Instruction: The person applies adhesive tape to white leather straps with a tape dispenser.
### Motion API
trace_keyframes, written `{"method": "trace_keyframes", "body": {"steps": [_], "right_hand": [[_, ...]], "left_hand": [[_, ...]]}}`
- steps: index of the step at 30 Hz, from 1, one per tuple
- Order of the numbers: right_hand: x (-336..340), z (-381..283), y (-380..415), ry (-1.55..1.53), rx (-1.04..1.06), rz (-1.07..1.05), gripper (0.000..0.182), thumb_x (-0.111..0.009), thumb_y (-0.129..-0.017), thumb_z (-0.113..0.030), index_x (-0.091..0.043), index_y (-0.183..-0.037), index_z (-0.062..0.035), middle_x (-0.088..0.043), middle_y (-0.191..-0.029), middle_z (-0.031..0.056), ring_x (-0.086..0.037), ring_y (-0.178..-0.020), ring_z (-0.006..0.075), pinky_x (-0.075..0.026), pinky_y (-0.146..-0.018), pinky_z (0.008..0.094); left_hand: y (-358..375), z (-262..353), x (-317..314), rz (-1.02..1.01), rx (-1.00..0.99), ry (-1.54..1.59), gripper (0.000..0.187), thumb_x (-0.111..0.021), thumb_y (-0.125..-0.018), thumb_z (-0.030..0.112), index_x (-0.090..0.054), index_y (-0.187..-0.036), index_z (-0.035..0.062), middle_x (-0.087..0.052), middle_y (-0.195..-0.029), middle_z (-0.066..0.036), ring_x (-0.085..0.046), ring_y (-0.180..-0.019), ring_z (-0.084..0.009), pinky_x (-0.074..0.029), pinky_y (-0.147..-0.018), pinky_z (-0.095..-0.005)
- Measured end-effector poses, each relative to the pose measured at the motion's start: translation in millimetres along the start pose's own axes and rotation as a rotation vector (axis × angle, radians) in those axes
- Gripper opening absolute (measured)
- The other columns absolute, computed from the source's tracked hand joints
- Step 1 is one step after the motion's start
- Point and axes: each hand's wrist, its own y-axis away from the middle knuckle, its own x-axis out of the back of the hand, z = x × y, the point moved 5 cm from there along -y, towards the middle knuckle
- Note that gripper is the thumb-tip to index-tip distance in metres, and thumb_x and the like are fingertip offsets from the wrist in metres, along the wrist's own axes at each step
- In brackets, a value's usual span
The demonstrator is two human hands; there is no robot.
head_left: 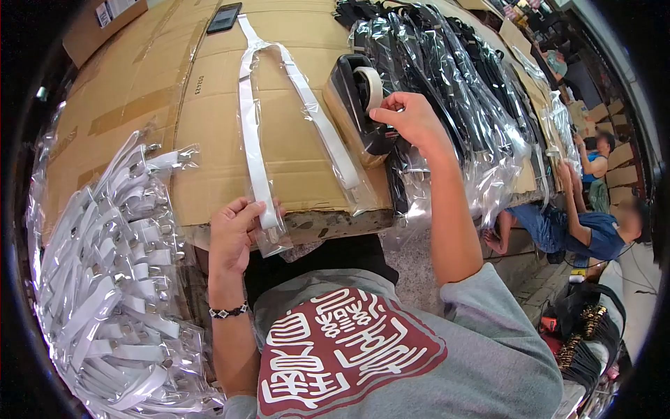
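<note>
My left hand (236, 227) pinches the lower end of one strap of a pair of white suspenders (255, 140) at the table's near edge. Both straps lie in clear plastic sleeves and meet in a Y towards the far side. To the right stands a black tape dispenser (347, 84) with a roll of tape (373, 87) in it. The thumb and forefinger of my right hand (412, 122) are closed at the roll's edge, on the tape; whether a strip has come loose there is hard to see.
Many bagged white suspenders (112, 300) are heaped at left. Bagged black straps (447, 77) lie in a pile on the right. A phone (224, 18) rests at the far edge of the cardboard-covered table (146, 77). Other people (593, 234) sit at far right.
</note>
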Motion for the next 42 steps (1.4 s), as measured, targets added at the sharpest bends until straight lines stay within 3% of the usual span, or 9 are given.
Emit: {"method": "trace_keyframes", "body": {"steps": [13,16,22,28,42], "right_hand": [[7,-2,0,0.092,-0.056,-0.009,0.032,-0.080,-0.075,-0.030,-0.073,-0.083,0.0006,-0.068,-0.075,0.0093,-0.063,-0.071,0.0165,-0.050,-0.070,0.0324],[7,-9,3,0.181,-0.053,0.006,0.037,-0.081,-0.075,-0.035,-0.073,-0.082,0.0002,-0.070,-0.077,0.0117,-0.066,-0.072,0.0200,-0.051,-0.071,0.0338],[2,-45,16,0.558,-0.080,0.024,0.042,-0.080,-0.073,-0.041,-0.074,-0.085,-0.0017,-0.074,-0.090,0.0185,-0.072,-0.088,0.0358,-0.055,-0.080,0.0432],[0,-56,8,0.754,-0.051,-0.036,0.038,-0.077,-0.076,-0.034,-0.075,-0.091,0.0001,-0.073,-0.100,0.0214,-0.071,-0.098,0.0385,-0.055,-0.085,0.0474],[-1,-62,11,0.751,0.030,0.059,0.025,-0.074,-0.078,-0.024,-0.075,-0.090,-0.0019,-0.073,-0.097,0.0217,-0.071,-0.094,0.0405,-0.056,-0.084,0.0477]], "left_hand": [[0,0,0,0.004,-0.005,0.007,0.024,-0.065,-0.095,0.013,-0.063,-0.112,-0.0048,-0.074,-0.106,-0.018,-0.074,-0.094,-0.0222,-0.060,-0.082,-0.0337],[0,-1,0,-0.003,-0.003,0.000,0.024,-0.065,-0.095,0.014,-0.064,-0.112,-0.0043,-0.074,-0.106,-0.017,-0.074,-0.093,-0.0219,-0.060,-0.081,-0.0336],[1,-1,0,-0.011,-0.010,-0.010,0.025,-0.064,-0.096,0.014,-0.064,-0.112,-0.0041,-0.074,-0.105,-0.015,-0.074,-0.093,-0.0214,-0.060,-0.080,-0.0331],[2,0,-1,-0.013,-0.001,-0.011,0.024,-0.063,-0.096,0.013,-0.064,-0.112,-0.0041,-0.074,-0.104,-0.015,-0.074,-0.092,-0.0206,-0.061,-0.079,-0.0332],[0,-2,0,-0.020,0.002,-0.005,0.022,-0.060,-0.097,0.011,-0.064,-0.112,-0.0050,-0.074,-0.104,-0.016,-0.074,-0.094,-0.0208,-0.062,-0.079,-0.0340]]}}
